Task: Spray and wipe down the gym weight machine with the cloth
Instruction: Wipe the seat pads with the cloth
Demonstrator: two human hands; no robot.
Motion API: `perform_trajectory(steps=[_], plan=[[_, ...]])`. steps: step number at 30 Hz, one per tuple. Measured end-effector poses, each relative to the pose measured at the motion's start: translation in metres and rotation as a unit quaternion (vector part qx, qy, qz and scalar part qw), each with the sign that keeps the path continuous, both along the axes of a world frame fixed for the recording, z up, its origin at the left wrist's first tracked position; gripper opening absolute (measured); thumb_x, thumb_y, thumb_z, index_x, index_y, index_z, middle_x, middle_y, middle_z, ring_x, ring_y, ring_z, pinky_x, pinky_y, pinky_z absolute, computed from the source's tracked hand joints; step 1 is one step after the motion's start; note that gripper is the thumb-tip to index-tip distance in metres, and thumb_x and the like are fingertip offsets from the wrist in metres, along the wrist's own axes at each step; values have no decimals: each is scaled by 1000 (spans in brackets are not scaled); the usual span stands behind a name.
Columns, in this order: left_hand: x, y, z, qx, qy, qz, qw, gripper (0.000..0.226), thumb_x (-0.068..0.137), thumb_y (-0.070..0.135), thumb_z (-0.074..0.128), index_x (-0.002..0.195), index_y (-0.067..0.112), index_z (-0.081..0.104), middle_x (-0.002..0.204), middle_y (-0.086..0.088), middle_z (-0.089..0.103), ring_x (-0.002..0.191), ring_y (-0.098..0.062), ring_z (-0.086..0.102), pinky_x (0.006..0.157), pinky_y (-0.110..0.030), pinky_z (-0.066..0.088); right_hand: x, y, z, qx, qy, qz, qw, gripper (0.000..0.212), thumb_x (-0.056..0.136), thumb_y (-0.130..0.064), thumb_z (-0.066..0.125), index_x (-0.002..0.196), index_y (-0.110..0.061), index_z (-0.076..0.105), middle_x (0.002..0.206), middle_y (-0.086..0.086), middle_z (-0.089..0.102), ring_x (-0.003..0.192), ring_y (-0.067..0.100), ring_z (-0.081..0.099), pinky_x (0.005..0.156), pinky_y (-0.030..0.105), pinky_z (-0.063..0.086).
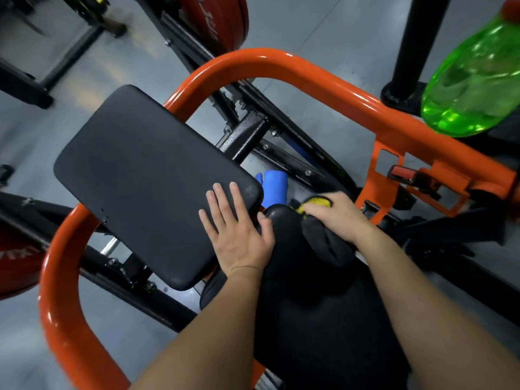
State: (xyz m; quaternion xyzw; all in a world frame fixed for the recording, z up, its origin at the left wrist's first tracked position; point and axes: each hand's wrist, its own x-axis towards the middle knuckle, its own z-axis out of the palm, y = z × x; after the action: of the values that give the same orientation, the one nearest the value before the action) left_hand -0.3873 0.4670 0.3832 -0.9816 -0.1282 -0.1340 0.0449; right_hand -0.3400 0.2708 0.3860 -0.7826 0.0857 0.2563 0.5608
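The weight machine has a curved orange frame [323, 80] and a black chest pad [146, 175] in the middle of the view. My left hand [236, 229] lies flat with straight fingers on the pad's near right corner. My right hand [334, 215] grips a dark cloth with a yellow edge [323, 243] and presses it on the black seat pad [309, 319] just right of the left hand. A green spray bottle [475, 80] with a red top sits at the upper right, beside the frame.
Red weight plates hang at the top centre [219, 21] and the left edge [17, 263]. A black post [416, 46] stands at the upper right. A blue object [273, 187] lies under the chest pad. Black frame bars cross the grey floor [323, 29].
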Motion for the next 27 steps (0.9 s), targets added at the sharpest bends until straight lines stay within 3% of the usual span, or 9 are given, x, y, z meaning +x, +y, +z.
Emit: perform_trajectory(steps=[4,7,9,12,14,16,19,23,27], plan=[[-1,-2,1,-2,3,4,1000,79,93,42,41,162,11,20,169,-17,13,158,-32,8,126,-57,9,-83,-90,-50,-67,101,-60,991,14,88,-28,74,81,-17,78,77,6,76,83,21,70,80,37,50],[0,-3,0,-6,4,2,1000,79,93,42,40,163,11,20,170,-16,12,158,-31,7,126,-56,7,-131,-138,-76,-139,181,-73,971,25,90,-20,75,75,0,72,59,6,66,67,23,64,71,38,48],[0,-3,-1,-5,3,4,1000,79,93,42,40,163,11,20,170,-17,12,158,-31,7,126,-56,6,-136,-143,-79,-163,200,-80,963,27,88,-22,76,72,-1,71,61,4,66,69,23,63,73,40,50],[-1,-3,-1,-4,1,-2,1000,78,93,41,39,162,11,20,169,-17,13,158,-32,8,126,-56,6,-113,-117,-61,-142,177,-85,970,22,85,-30,76,68,-17,74,78,10,73,85,30,68,78,41,51],[-1,-4,-2,3,2,-2,1000,77,94,40,38,162,11,20,169,-18,14,157,-33,8,126,-57,7,-85,-81,-42,-117,116,-89,982,19,84,-38,74,77,-21,76,87,9,74,92,31,68,79,40,50],[0,-4,-3,7,2,-2,1000,77,94,40,38,162,11,20,169,-18,14,157,-34,9,126,-57,7,-51,-37,-22,-131,50,-50,989,33,80,-52,66,91,-23,76,98,7,73,94,32,65,77,36,49],[-2,-2,-2,12,1,-5,1000,76,94,40,37,162,11,20,169,-18,15,157,-34,10,125,-58,8,-8,21,6,-141,-11,-20,990,46,77,-58,62,103,-22,73,112,11,71,102,35,64,79,33,45],[-1,-3,-1,14,5,-8,1000,76,95,41,37,163,11,19,168,-19,16,157,-35,11,125,-58,8,-6,31,18,-97,-30,-37,994,36,78,-56,63,89,-21,68,97,7,68,95,33,62,73,32,41],[-2,-4,-1,24,19,-6,1000,77,94,40,38,162,10,19,168,-20,15,156,-36,12,125,-59,10,-50,-33,-13,-70,31,-69,995,29,78,-55,62,77,-27,70,79,1,69,82,27,63,65,34,44]])
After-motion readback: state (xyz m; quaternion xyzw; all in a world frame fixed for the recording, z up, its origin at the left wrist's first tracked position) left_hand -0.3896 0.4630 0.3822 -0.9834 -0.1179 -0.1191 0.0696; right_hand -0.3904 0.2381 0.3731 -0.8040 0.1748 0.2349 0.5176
